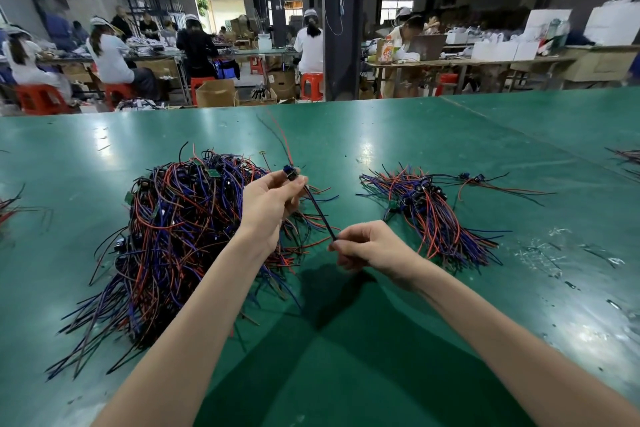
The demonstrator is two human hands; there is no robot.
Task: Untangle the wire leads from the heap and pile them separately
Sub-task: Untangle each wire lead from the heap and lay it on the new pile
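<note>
Lead | left hand pinches connector end | right hand pinches, seemingly, wire tips

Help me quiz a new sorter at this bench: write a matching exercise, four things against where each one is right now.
Things
1. tangled heap
2. sorted pile
3. blue connector
4. wire end of the same lead

Places
A. pinched by the right hand
B. on the table, right of both hands
C. pinched by the left hand
D. on the table, partly behind the left forearm

Pairs: 1-D, 2-B, 3-C, 4-A
</note>
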